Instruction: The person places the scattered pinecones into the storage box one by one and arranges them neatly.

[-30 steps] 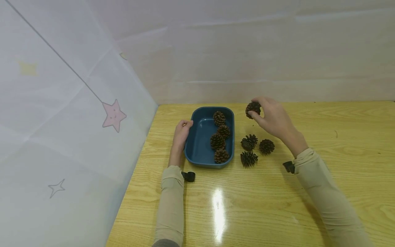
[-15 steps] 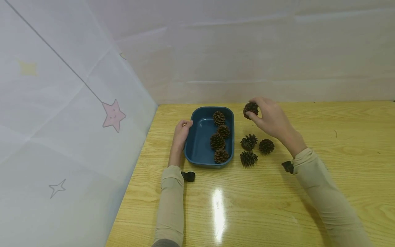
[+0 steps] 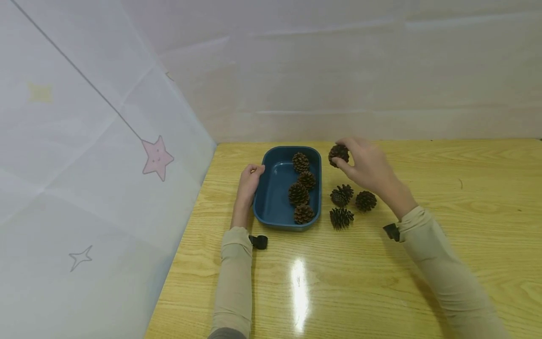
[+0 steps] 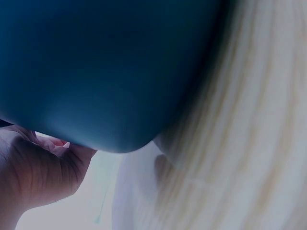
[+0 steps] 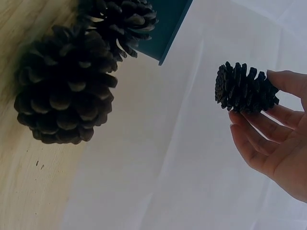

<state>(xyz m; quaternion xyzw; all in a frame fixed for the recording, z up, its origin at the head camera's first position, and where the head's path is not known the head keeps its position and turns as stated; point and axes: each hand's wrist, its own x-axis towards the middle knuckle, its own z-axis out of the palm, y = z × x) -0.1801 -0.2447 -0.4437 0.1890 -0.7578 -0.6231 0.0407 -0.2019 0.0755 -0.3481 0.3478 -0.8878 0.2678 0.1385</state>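
One pine cone (image 3: 339, 155) is pinched in the right hand (image 3: 369, 165) near the dark-blue rectangular tub (image 3: 273, 197), whose rim the left hand (image 3: 248, 185) grips.

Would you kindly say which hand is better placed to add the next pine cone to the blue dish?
Probably the right hand: it holds a pine cone near the right side of the blue dish, while the left hand grips its left side.

Blue box (image 3: 273, 202), rounded corners, open side up, held pine cone (image 3: 339, 155) raised just right of box's far end, at least four cones (image 3: 298, 194) inside along right wall, three loose cones (image 3: 341, 196) right of box
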